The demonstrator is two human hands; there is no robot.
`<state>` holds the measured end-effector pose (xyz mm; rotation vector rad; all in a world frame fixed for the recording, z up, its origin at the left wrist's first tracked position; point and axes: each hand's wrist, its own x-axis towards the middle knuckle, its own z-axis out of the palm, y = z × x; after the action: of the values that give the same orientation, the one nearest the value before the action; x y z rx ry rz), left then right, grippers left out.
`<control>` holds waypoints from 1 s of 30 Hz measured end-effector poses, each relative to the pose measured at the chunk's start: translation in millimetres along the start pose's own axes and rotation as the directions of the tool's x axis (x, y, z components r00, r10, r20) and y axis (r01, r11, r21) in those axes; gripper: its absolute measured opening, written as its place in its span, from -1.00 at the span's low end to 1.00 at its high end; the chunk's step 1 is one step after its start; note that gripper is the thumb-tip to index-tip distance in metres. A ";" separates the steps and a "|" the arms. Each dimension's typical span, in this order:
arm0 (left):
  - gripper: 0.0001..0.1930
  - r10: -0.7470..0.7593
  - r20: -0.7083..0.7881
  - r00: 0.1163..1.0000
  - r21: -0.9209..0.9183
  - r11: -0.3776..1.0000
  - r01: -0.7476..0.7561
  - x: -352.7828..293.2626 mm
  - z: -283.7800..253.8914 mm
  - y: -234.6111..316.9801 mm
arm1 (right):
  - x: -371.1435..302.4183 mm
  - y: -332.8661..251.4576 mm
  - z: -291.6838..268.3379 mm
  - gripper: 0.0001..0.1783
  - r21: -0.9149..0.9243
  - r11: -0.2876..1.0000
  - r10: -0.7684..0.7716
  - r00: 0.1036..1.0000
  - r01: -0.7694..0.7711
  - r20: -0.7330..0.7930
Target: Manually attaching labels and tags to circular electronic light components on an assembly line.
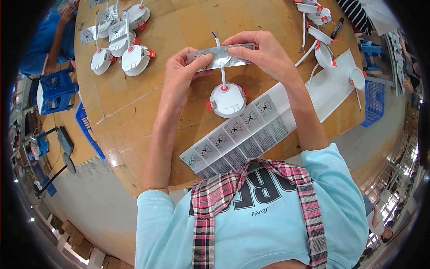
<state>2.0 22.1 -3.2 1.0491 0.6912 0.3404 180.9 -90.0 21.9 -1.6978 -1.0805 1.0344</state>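
Between my two hands a silver label (219, 57) is stretched across the white cable (223, 77) of a round white downlight. My left hand (183, 67) pinches the label's left part, its thumb pressed on the silver face. My right hand (257, 54) pinches the right part in the same way. Bare wire ends stick out above the label. The downlight (229, 100) lies on the table just below, back side up, with red-tipped spring clips at its sides. Nearer to me lies a long sheet of silver labels (244, 134), slanting up to the right.
Several downlights (134, 60) with silver labels on their cables stand at the far left of the brown table (134, 112). More downlights (323, 54) lie at the right, beside a black marker (337, 28). Blue crates and stools stand around the table; other people sit nearby.
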 end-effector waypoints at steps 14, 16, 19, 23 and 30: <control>-0.84 0.019 0.024 1.000 -0.040 0.999 -0.018 -4.1 6.7 2.3 | -0.9 2.3 -1.3 -0.72 0.082 0.997 -0.017 1.000 0.018 -0.011; -0.81 0.009 0.032 0.999 -0.032 0.999 -0.008 -4.6 7.5 1.7 | -2.2 -1.2 -2.1 -0.71 0.087 0.996 0.004 1.000 -0.002 -0.017; -0.79 0.009 0.031 0.999 -0.026 1.000 -0.008 -5.1 9.6 0.6 | -2.3 -1.4 -4.1 -0.68 0.066 0.997 0.031 0.999 -0.031 -0.006; -0.77 -0.013 0.025 1.000 0.013 1.000 0.013 -6.3 11.3 2.3 | -4.2 -4.3 -6.7 -0.67 0.053 0.997 0.047 0.998 -0.049 0.044; -0.71 -0.010 0.021 1.000 0.024 1.000 0.010 -6.4 12.6 -0.5 | -6.0 -5.3 -8.3 -0.65 0.045 0.995 0.082 0.996 -0.083 0.039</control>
<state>5.6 9.7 2.7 1.0702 0.6831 0.3129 185.7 -96.0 30.4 -1.7037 -1.0090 1.1391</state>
